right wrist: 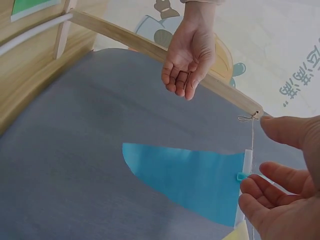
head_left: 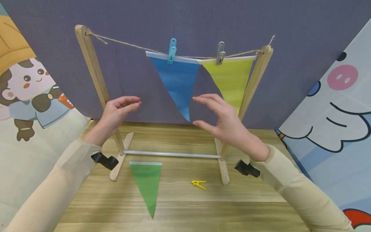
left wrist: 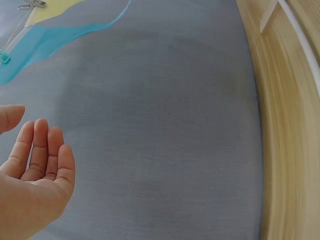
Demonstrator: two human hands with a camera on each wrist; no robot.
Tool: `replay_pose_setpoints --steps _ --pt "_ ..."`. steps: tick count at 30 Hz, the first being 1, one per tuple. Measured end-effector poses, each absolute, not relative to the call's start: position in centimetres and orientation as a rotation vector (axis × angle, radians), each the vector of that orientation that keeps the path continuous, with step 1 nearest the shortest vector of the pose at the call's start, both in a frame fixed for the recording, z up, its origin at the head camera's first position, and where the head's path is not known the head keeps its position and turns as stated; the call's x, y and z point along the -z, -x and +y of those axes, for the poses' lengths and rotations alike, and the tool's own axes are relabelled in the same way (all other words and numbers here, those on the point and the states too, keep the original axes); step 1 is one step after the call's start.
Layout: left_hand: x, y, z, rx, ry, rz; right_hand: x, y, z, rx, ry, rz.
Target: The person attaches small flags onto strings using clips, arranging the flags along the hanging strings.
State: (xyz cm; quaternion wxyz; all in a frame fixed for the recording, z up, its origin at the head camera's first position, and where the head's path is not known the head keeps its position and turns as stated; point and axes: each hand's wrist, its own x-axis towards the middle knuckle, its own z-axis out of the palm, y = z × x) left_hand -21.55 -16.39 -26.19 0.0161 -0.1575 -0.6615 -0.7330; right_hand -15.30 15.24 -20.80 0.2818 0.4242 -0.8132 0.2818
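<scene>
A blue pennant (head_left: 179, 77) hangs from the twine (head_left: 124, 42), clipped by a light-blue clothespin (head_left: 172, 51). Beside it hangs a yellow pennant (head_left: 232, 77) under a grey clothespin (head_left: 221, 53). My right hand (head_left: 226, 119) is in front of these two, thumb and fingers apart, nothing between them. To the left, near the left post, my left hand (head_left: 116, 112) is raised with relaxed, slightly bent fingers and holds nothing. On the table lie a green pennant (head_left: 147, 187) with a white top strip and a yellow clothespin (head_left: 198, 184).
The wooden stand has a left post (head_left: 94, 64), a right post (head_left: 258, 77) and a white crossbar (head_left: 171, 154) low between its feet. Behind it rises a grey-blue panel (head_left: 130, 16). Cartoon-printed panels flank the wooden table (head_left: 232, 212).
</scene>
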Motion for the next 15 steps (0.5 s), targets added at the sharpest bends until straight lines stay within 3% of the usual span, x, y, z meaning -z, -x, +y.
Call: replay_pose_setpoints --steps 15 --pt "29.1 20.3 -17.2 2.341 0.480 -1.973 24.2 14.7 15.8 -0.837 -1.060 -2.247"
